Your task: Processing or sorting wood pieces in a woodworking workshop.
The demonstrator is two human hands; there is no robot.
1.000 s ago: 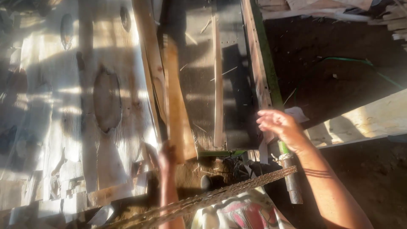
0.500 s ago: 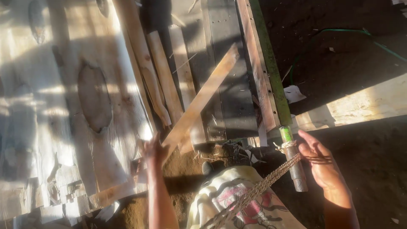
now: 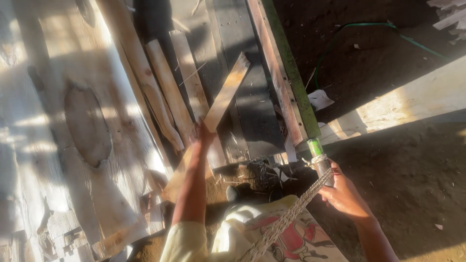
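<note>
Centre of frame: left hand [image 3: 203, 136] grips a short wooden slat [image 3: 221, 99] at about mid-length, fingers closed around it. Exact wrap of the fingertips is lost in shadow and glare. Slat's long axis runs diagonally, lower left to upper right: top end sits over the dark metal panel [image 3: 252, 111] near upper centre, bottom end drops toward the dirt just left of the forearm. It crosses at an angle over the other wood strips [image 3: 165, 92], which lie roughly parallel to each other and lean toward the upper left. Slat looks lifted or tilted off that stack, not flat in it; contact at the lower end cannot be told.

Lower right: right hand [image 3: 342, 194] is closed around a grey pipe [image 3: 321, 167], which stands just below the green post [image 3: 291, 73]. A pale braided rope [image 3: 286, 218] is tied around the pipe right above the fingers and runs down-left across the printed shirt [image 3: 286, 237] to the bottom edge.

Key relation: the slat is wholly on the left hand's side, and the right hand is well apart from it, to the lower right, busy on the pipe. Far end of the slat points up-right, toward the rusty rail [image 3: 276, 77] beside the green post. Far left: sunlit weathered boards [image 3: 73, 121], not touched by either hand.
</note>
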